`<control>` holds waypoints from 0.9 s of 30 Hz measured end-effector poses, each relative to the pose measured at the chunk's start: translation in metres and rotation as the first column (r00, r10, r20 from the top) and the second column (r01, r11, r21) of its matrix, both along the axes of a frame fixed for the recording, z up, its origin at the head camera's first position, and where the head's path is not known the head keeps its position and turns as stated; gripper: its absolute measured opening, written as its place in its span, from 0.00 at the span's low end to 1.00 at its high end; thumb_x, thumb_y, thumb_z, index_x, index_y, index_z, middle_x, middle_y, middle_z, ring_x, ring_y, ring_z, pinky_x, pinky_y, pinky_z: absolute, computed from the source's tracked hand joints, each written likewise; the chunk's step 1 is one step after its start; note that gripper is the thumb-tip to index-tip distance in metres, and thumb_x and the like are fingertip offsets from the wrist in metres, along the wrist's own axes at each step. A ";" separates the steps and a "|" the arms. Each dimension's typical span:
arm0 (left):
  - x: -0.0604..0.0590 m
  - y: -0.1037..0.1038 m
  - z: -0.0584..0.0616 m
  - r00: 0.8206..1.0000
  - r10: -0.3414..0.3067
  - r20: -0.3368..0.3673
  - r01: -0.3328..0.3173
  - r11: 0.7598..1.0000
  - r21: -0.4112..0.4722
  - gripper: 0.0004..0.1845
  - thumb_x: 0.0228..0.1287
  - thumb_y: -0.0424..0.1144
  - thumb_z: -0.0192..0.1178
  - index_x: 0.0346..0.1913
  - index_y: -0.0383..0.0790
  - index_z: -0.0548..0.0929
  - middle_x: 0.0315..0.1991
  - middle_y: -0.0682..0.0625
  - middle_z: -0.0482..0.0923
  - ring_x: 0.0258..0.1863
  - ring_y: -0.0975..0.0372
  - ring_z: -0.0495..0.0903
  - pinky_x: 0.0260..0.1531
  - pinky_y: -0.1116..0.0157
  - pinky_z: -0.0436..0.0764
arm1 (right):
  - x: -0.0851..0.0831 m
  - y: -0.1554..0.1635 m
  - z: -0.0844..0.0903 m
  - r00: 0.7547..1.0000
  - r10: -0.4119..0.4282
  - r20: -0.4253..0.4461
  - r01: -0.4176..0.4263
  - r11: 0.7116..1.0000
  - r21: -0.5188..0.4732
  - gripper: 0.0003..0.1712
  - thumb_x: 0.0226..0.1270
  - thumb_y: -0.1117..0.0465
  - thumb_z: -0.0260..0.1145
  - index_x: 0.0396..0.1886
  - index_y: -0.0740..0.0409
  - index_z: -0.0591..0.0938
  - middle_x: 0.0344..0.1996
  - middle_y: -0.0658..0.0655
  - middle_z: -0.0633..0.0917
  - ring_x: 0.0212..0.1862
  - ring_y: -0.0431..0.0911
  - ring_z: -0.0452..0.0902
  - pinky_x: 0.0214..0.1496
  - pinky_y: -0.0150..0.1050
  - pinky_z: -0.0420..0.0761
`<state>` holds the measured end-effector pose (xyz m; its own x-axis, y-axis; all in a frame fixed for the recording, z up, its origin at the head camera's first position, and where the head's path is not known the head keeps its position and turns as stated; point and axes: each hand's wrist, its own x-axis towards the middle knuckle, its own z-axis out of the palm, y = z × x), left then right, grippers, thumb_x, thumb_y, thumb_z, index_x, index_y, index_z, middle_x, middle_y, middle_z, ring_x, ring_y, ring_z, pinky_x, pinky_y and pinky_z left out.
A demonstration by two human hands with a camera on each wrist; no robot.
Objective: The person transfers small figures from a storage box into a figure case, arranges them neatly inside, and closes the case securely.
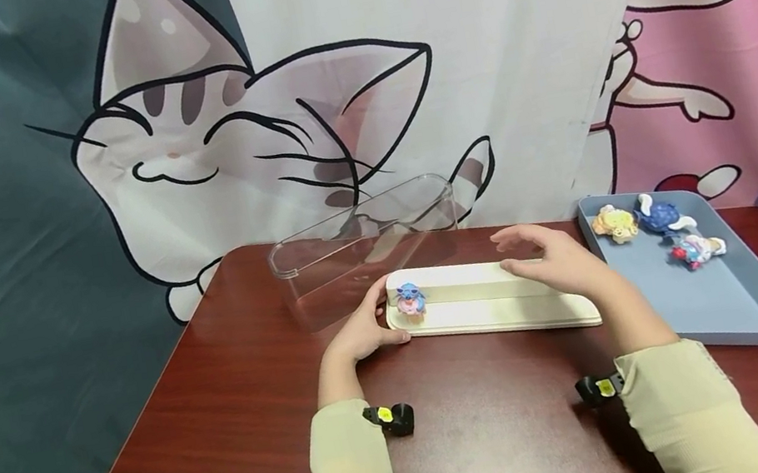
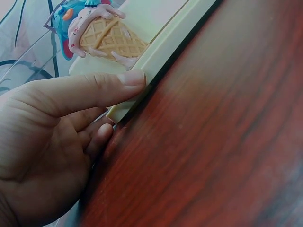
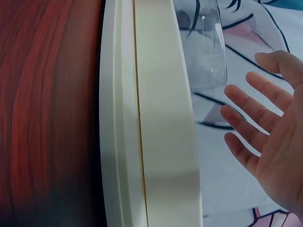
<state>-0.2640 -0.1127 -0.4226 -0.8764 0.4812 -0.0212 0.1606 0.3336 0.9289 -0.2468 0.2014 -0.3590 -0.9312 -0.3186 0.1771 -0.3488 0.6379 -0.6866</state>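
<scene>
A cream stepped display base (image 1: 484, 313) lies lengthwise on the table. On its left end stands a small figurine (image 1: 410, 300), a blue character on a pink ice cream with a waffle cone (image 2: 111, 40). My left hand (image 1: 360, 333) holds that end, the thumb (image 2: 102, 90) on the front edge and the other fingers round the side, partly hidden. Over the right part of the base hovers my right hand (image 1: 554, 260), fingers spread and nothing in them; the right wrist view shows the palm (image 3: 279, 156) apart from the base.
Behind the base stands a clear plastic cover (image 1: 326, 280). At the right, a blue-grey tray (image 1: 711, 309) holds a yellow figurine (image 1: 615, 223), a dark blue one (image 1: 659, 215) and a white one with red and pink (image 1: 697, 250). A cartoon-printed curtain (image 1: 508, 61) hangs behind the table.
</scene>
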 end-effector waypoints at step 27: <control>-0.011 0.001 -0.020 0.999 0.045 -0.017 -0.045 0.999 -0.017 0.55 0.42 0.27 0.72 0.72 0.46 0.51 0.65 0.46 0.60 0.63 0.54 0.61 0.62 0.57 0.60 | 0.000 0.064 0.031 0.999 -0.031 -0.044 0.042 0.954 0.297 0.22 0.63 0.55 0.63 0.54 0.61 0.76 0.44 0.65 0.80 0.49 0.57 0.73 0.48 0.56 0.69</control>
<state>-0.2746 -0.1116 -0.4421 -0.8975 0.4408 -0.0144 0.1606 0.3572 0.9201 -0.2472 0.2656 -0.3285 -0.9375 -0.3282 0.1152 -0.3439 0.8243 -0.4497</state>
